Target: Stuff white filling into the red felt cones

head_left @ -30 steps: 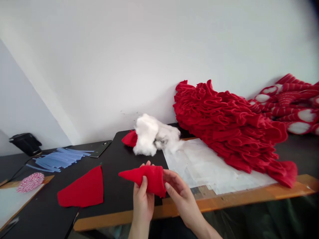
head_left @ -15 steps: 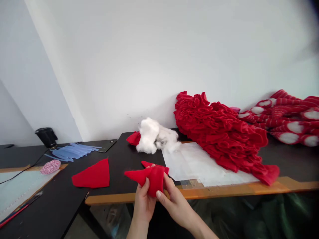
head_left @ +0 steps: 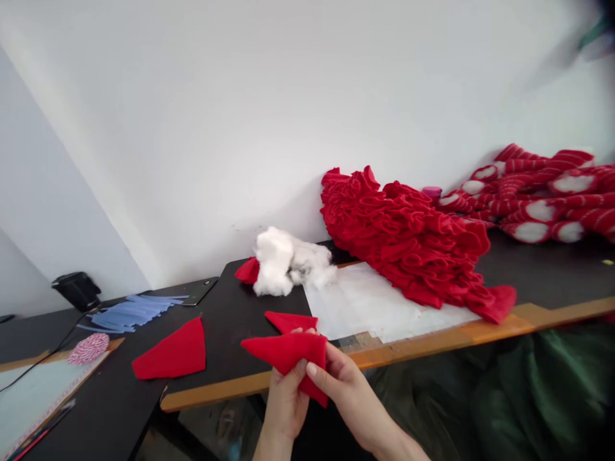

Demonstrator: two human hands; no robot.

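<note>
Spread wider, two red felt tips [head_left: 288,322] jut above hands [head_left: 288,406] (leftward).

The red felt cone [head_left: 283,353] is soft, matt cloth with a faintly fuzzy surface. The white polyester stuffing [head_left: 273,266] looks loose and fibrous. The counter [head_left: 230,320] has a smooth matt black top, edged by a strip of varnished wood [head_left: 216,392]. The translucent sheet [head_left: 369,304] looks thin and faintly glossy.

Head camera looks forward and down at left hand [head_left: 286,403] and right hand [head_left: 350,390].
</note>
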